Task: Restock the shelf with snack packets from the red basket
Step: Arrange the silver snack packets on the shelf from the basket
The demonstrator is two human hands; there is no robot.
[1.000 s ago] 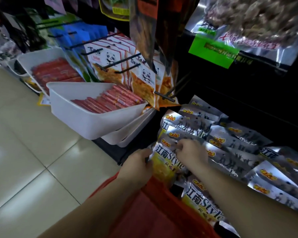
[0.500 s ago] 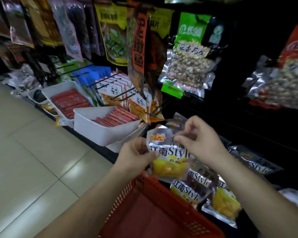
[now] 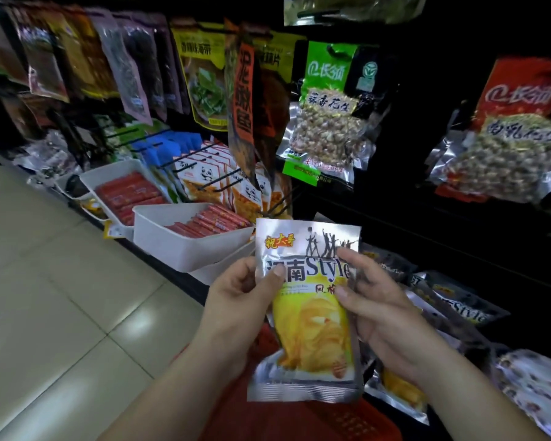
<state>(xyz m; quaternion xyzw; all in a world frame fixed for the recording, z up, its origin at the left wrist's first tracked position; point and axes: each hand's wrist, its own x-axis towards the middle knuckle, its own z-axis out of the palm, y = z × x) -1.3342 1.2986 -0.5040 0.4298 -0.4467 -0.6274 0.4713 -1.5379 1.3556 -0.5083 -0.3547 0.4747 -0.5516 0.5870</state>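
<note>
Dim store racking crowds the background. In front of it, the left hand (image 3: 237, 299) pinches one edge of a snack packet (image 3: 312, 329), thumb across its face, while the right hand (image 3: 385, 316) grips the opposite edge. The packet is held upright just above the red basket (image 3: 353, 421). Its slick foil could probably slide out of such a light edge grip and drop back into the basket or onto the tiled floor (image 3: 61, 297). Pushed carelessly among the matching packets (image 3: 458, 308) lying loosely overlapped on the low shelf (image 3: 185, 281), it might also knock that glossy pile into a slide. The packet is a flat, crinkly silver pouch with a yellow window. The basket is rigid meshed plastic, and the white tubs (image 3: 185, 249) nearby are smooth and hard-walled, full of red sticks.
</note>
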